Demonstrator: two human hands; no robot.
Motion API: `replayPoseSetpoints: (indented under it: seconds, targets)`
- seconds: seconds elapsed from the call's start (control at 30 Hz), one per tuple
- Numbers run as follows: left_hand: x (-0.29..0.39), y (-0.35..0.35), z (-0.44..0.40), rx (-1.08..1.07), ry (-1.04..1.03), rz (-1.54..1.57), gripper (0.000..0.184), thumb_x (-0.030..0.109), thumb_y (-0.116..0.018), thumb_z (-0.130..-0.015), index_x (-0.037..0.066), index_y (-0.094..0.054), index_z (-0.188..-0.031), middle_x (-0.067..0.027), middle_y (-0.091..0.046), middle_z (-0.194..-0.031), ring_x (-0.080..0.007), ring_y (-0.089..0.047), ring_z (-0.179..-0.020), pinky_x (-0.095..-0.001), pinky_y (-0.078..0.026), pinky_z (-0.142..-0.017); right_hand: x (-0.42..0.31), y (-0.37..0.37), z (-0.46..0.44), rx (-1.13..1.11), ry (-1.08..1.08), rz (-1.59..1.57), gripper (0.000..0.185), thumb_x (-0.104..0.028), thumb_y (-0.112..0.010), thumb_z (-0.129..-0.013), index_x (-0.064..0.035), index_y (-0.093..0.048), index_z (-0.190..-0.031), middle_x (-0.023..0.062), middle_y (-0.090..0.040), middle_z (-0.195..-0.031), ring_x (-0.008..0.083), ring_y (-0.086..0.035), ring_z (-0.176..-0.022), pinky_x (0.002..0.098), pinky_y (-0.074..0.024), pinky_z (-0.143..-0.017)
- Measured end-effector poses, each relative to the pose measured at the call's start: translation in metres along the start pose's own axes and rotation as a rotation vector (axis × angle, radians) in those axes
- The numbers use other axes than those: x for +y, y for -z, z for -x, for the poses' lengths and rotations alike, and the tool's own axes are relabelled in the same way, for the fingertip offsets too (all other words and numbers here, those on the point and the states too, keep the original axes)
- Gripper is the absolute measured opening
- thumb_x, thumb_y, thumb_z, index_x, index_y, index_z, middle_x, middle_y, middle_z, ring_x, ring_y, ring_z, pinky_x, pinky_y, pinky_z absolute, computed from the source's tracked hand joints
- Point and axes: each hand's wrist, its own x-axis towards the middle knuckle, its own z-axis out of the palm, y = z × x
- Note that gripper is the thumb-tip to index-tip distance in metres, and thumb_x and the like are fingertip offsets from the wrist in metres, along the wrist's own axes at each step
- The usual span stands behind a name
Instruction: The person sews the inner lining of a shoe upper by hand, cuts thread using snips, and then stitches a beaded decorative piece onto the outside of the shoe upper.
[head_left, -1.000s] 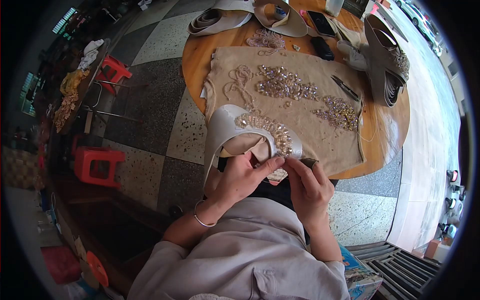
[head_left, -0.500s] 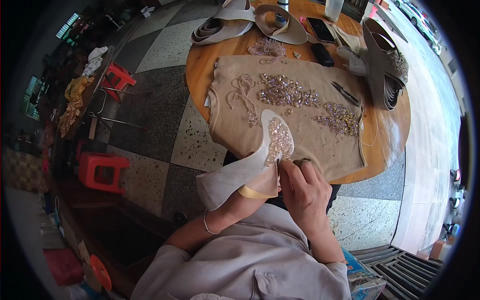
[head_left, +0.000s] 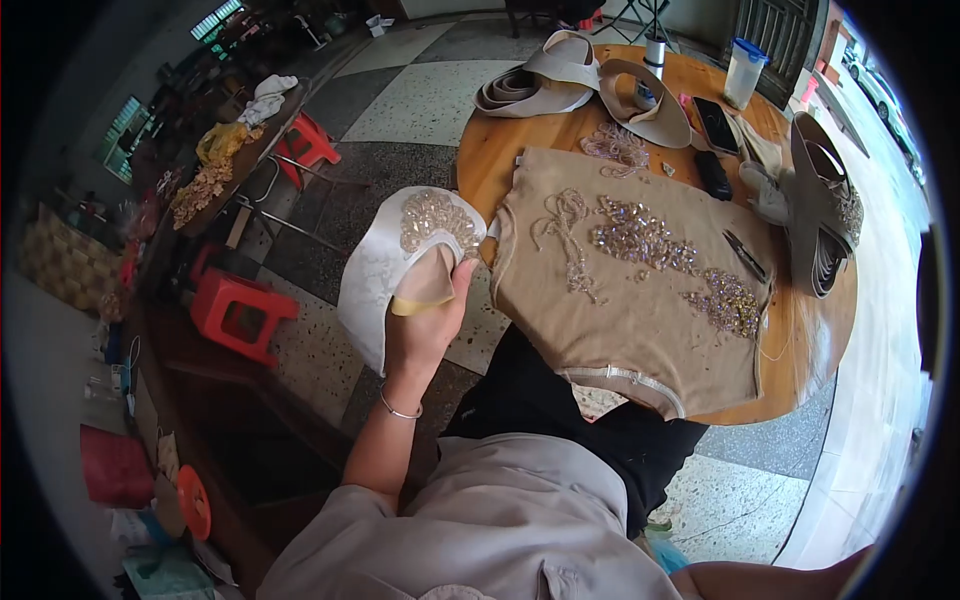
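My left hand is raised left of the table, its fingers closed round a white shoe upper. Clear beads cover the upper's toe part, and a yellowish edge shows at its opening. Of my right arm only a stretch shows at the bottom right; the hand itself is out of the picture. Over the table lies a tan cloth bearing a pile of clear beads, a second pile of smaller golden-purple beads, strings of beads and dark thread snips.
Rolled strips of shoe uppers stand at the round wooden table's back, another bundle at its right. A phone, a black case and a lidded plastic cup are near. Red stools stand left.
My left hand has lifted the shoe upper up and left, turning its beaded toe into view. My right hand has left it and gone out of view at the lower right. The camera view has shifted.
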Motion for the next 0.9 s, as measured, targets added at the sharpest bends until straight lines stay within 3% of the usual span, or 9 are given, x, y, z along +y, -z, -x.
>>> replayPoseSetpoints:
  seconds: [0.2, 0.3, 0.37, 0.43, 0.53, 0.6, 0.73, 0.8, 0.9]
  targets:
    - [0.013, -0.009, 0.002, 0.029, -0.103, -0.186, 0.022, 0.024, -0.058, -0.09, 0.002, -0.059, -0.089, -0.0147, -0.061, -0.078, -0.0316, -0.059, -0.072, -0.036, -0.046, -0.063, -0.016, 0.008, 0.005, 0.002, -0.077, 0.165, 0.015, 0.002, -0.039, -0.089, 0.0036, -0.045, -0.102, 0.0134, -0.052, -0.094, 0.0189, -0.054, -0.082, 0.0278, -0.0481, -0.069]
    - [0.023, -0.015, 0.006, -0.002, 0.022, 0.19, 0.022, 0.024, -0.062, -0.088, 0.002, -0.064, -0.088, -0.0112, -0.065, -0.08, -0.0253, -0.061, -0.072, -0.0331, -0.047, -0.066, 0.007, 0.036, 0.024, 0.03, -0.259, 0.435, 0.032, -0.006, -0.036, -0.096, 0.0059, -0.035, -0.125, 0.0196, -0.053, -0.104, 0.0191, -0.057, -0.081, 0.0234, -0.0473, -0.059]
    - [0.031, -0.016, 0.008, -0.034, 0.02, 0.266, 0.021, 0.023, -0.063, -0.086, 0.002, -0.065, -0.088, -0.0096, -0.067, -0.081, -0.0221, -0.062, -0.071, -0.0312, -0.047, -0.066, 0.093, 0.023, 0.049, 0.603, 0.113, 1.111, 0.036, -0.013, -0.039, -0.097, -0.0003, -0.038, -0.13, 0.0181, -0.052, -0.108, 0.0094, -0.043, -0.058, 0.0168, -0.0302, -0.042]
    - [0.045, -0.018, 0.009, -0.078, 0.019, 0.354, 0.022, 0.023, -0.064, -0.086, 0.002, -0.066, -0.088, -0.0091, -0.067, -0.081, -0.021, -0.062, -0.071, -0.0303, -0.047, -0.065, 0.116, 0.045, 0.09, 0.028, -0.525, 0.886, 0.018, -0.008, -0.046, -0.095, 0.0003, -0.049, -0.11, 0.0116, -0.052, -0.092, 0.0058, -0.041, -0.054, 0.0178, -0.0277, -0.04]
    - [0.061, -0.025, 0.013, -0.133, -0.055, 0.363, 0.022, 0.023, -0.063, -0.087, 0.001, -0.063, -0.085, -0.0113, -0.064, -0.076, -0.0244, -0.06, -0.067, -0.0319, -0.046, -0.062, 0.187, 0.013, 0.127, -0.338, -0.907, 1.196, 0.013, 0.005, -0.059, -0.082, 0.0008, -0.059, -0.094, 0.0054, -0.06, -0.072, 0.0085, -0.054, -0.053, 0.0201, -0.0375, -0.045]
    - [0.067, -0.026, 0.015, -0.192, -0.105, 0.289, 0.023, 0.023, -0.062, -0.087, 0.001, -0.06, -0.081, -0.013, -0.06, -0.072, -0.0273, -0.057, -0.063, -0.0338, -0.044, -0.059, 0.22, 0.018, 0.139, -0.7, -0.749, 1.284, 0.019, 0.005, -0.063, -0.078, 0.0, -0.059, -0.096, 0.0064, -0.06, -0.07, 0.0139, -0.057, -0.054, 0.0246, -0.0416, -0.046]
    - [0.081, -0.022, 0.022, -0.295, -0.166, 0.121, 0.021, 0.017, -0.062, -0.087, 0.0, -0.055, -0.076, -0.0135, -0.054, -0.066, -0.0277, -0.054, -0.059, -0.0353, -0.042, -0.054, 0.25, 0.024, 0.155, -0.781, -0.558, 1.43, 0.024, 0.003, -0.065, -0.076, -0.0029, -0.059, -0.098, 0.0072, -0.058, -0.07, 0.0206, -0.057, -0.053, 0.0299, -0.0438, -0.047]
    - [0.087, -0.02, 0.022, -0.301, -0.207, 0.066, 0.011, 0.009, -0.068, -0.081, -0.001, -0.063, -0.082, -0.009, -0.062, -0.071, -0.0186, -0.06, -0.062, -0.03, -0.046, -0.057, 0.254, 0.028, 0.16, -0.81, -0.498, 1.458, 0.025, 0.003, -0.065, -0.076, -0.0039, -0.058, -0.099, 0.0068, -0.058, -0.07, 0.0219, -0.058, -0.054, 0.0315, -0.0445, -0.047]
    - [0.088, -0.018, 0.024, -0.272, -0.315, -0.089, 0.014, 0.01, -0.066, -0.082, 0.002, -0.058, -0.074, -0.0096, -0.056, -0.064, -0.0235, -0.056, -0.057, -0.0317, -0.043, -0.052, 0.253, 0.026, 0.16, -0.825, -0.5, 1.464, 0.026, 0.002, -0.065, -0.076, -0.0043, -0.057, -0.1, 0.0066, -0.057, -0.069, 0.0214, -0.058, -0.054, 0.0317, -0.0443, -0.047]
